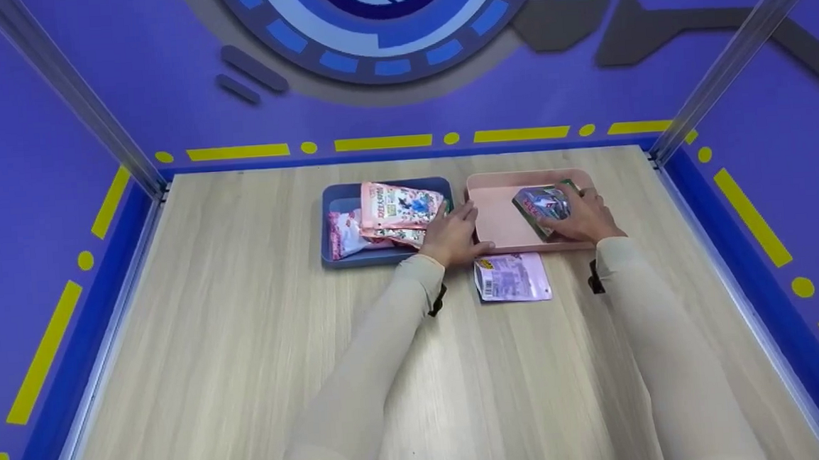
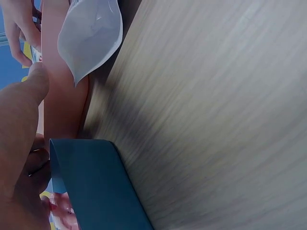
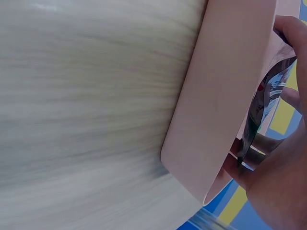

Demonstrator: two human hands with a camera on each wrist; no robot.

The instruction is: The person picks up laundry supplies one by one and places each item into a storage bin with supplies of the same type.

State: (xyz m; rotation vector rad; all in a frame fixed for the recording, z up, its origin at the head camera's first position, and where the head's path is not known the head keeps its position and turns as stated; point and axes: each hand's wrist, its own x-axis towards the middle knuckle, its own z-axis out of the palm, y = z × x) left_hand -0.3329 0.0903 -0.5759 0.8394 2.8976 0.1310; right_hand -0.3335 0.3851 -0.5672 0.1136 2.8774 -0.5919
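In the head view my right hand [image 1: 583, 216] grips a green and purple snack packet [image 1: 547, 207] inside the pink tray [image 1: 495, 180]. The right wrist view shows the dark, shiny edge of that packet [image 3: 264, 103] between thumb and fingers. My left hand [image 1: 450, 236] lies where the two trays meet, its fingers and thumb at the pink tray's near left corner. Beside it stands the blue tray [image 1: 347, 261], holding a pink printed pouch [image 1: 397, 206] on top of other packets. A lilac pouch [image 1: 513, 278] lies on the table before the pink tray.
The trays stand side by side toward the back of a wood-grain table [image 1: 245, 325]. Blue-purple panels with yellow marks [image 1: 524, 134] enclose the back and both sides. Metal posts [image 1: 726, 54] rise at the back corners.
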